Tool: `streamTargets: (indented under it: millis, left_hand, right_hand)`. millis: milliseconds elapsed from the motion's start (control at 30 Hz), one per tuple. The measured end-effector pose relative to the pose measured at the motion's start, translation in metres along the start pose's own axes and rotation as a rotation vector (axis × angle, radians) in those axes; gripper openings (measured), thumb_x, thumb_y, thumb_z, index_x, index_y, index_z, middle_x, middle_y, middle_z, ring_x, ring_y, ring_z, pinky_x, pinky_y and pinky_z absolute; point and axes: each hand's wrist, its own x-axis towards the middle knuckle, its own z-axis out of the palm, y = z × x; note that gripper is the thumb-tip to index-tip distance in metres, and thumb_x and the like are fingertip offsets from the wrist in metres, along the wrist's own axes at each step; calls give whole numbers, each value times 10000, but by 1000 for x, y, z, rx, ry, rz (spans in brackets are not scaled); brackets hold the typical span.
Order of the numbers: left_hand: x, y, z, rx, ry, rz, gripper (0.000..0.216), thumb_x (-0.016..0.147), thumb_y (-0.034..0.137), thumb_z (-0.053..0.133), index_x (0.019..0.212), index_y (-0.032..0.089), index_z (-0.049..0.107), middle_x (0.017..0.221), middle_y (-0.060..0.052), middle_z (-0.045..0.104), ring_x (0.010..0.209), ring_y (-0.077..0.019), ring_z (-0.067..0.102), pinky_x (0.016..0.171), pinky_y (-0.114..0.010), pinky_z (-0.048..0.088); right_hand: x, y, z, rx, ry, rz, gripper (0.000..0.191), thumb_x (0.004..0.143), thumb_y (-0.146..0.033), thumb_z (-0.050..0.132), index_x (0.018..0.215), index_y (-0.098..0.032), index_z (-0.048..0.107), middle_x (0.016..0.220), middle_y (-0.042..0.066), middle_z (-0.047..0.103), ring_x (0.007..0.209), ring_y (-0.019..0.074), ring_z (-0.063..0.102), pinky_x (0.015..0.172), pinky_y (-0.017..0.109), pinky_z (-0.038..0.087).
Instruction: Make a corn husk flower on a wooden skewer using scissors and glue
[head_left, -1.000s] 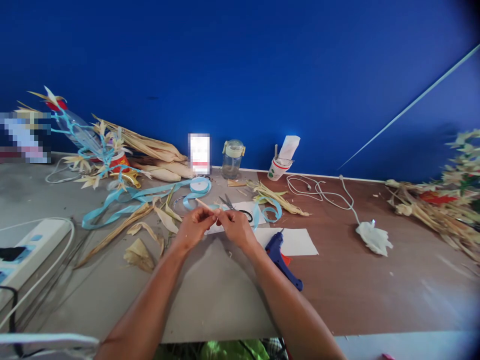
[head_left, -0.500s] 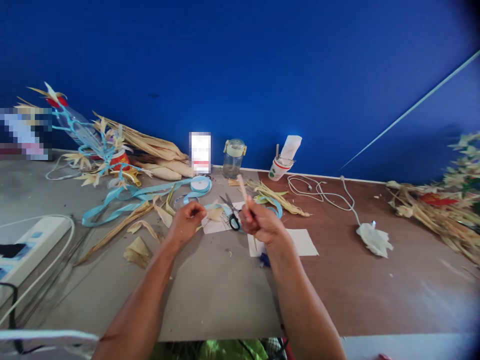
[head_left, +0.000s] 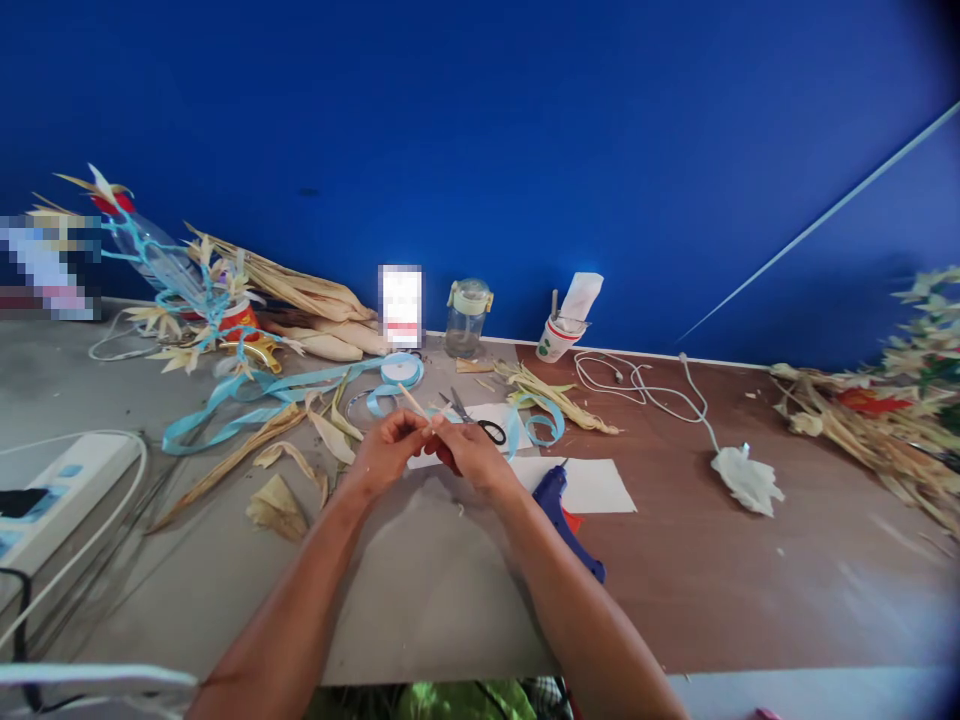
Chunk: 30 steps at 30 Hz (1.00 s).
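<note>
- The left hand (head_left: 386,452) and right hand (head_left: 471,452) meet above the grey bench (head_left: 420,590), fingertips touching.
- Both hands' fingers (head_left: 411,426) are closed, pinching the low end of a thin wooden stick (head_left: 411,401).
- The stick tilts up and away to the left, clear of the bench.
- Scissors (head_left: 480,424) lie just behind the right hand.
- A blue glue gun (head_left: 561,512) lies beside the right forearm, partly on white paper (head_left: 600,485).
- Blue ribbon (head_left: 240,402) and husks (head_left: 279,505) lie to the left.

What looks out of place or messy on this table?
The light blue ribbon lies unwound from its spool, trailing loosely across the table among scattered husk scraps. A clear bottle leans tipped at far left.
</note>
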Motion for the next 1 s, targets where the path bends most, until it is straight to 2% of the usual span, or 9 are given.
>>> streamTargets:
  millis: [100, 267, 400, 467, 533, 600, 767, 867, 1000]
  left_hand:
    - [-1, 0, -2, 30, -27, 19, 229, 671, 343, 712, 630, 173, 565, 548, 34, 506, 519, -93, 417, 517, -229, 319]
    - [1, -3, -11, 112, -91, 45, 177, 681, 299, 696, 654, 173, 576, 552, 39, 493, 510, -88, 404, 495, -219, 304]
    - [5, -3, -18, 49, 69, 42, 193, 647, 296, 725, 629, 168, 582, 538, 39, 497, 500, -84, 413, 502, -218, 320]
    - [5, -2, -18, -62, 150, 48, 205, 645, 311, 733, 637, 166, 588, 560, 31, 525, 514, -86, 443, 524, -223, 344]
    - [5, -1, -16, -172, 203, 69, 202, 648, 314, 737, 669, 167, 600, 599, 25, 557, 539, -88, 478, 559, -228, 370]
    - [4, 0, -14, -256, 248, 91, 193, 645, 296, 743, 699, 173, 604, 617, 32, 568, 549, -82, 490, 593, -230, 387]
    - [4, 3, -13, -310, 333, 135, 177, 660, 263, 733, 737, 182, 596, 625, 42, 580, 547, -70, 487, 611, -223, 393]
    - [4, 4, -14, -247, 365, 168, 176, 671, 273, 723, 742, 176, 594, 631, 33, 592, 545, -74, 499, 586, -219, 386]
    - [3, 5, -14, -168, 384, 200, 178, 685, 286, 714, 745, 173, 591, 642, 26, 598, 542, -78, 510, 567, -221, 388]
  right_hand:
    - [2, 1, 2, 6, -21, 46, 536, 798, -610, 476, 518, -160, 556, 383, -64, 337, 380, 59, 260, 420, 220, 187]
    - [0, -5, -14, 318, -190, 247, 538, 817, -601, 465, 479, -182, 451, 329, -88, 244, 337, 47, 157, 389, 208, 121]
    - [-1, -10, -45, 520, -174, 207, 539, 841, -609, 425, 497, -195, 407, 370, -91, 231, 348, 52, 132, 387, 211, 123]
    - [0, -9, -50, 524, -55, 166, 532, 836, -620, 427, 520, -191, 431, 390, -92, 244, 354, 50, 127, 392, 214, 123]
    - [1, -6, -43, 420, 11, 177, 531, 832, -635, 415, 577, -177, 499, 417, -79, 308, 357, 53, 168, 395, 218, 132]
    - [2, -3, -26, 269, -31, 188, 519, 867, -597, 359, 659, -160, 548, 492, -44, 426, 383, 66, 274, 414, 224, 208]
    - [-7, 0, 13, -398, -30, -3, 249, 873, -330, 451, 695, -177, 537, 586, -19, 501, 560, 118, 462, 558, 234, 347]
    - [-15, -1, 19, -615, -38, -116, 161, 853, -278, 495, 777, -172, 589, 819, 45, 601, 767, 152, 553, 723, 257, 402]
    - [-19, -1, 14, -711, -45, -175, 215, 864, -282, 494, 930, -162, 661, 1046, 107, 621, 959, 186, 578, 848, 278, 402]
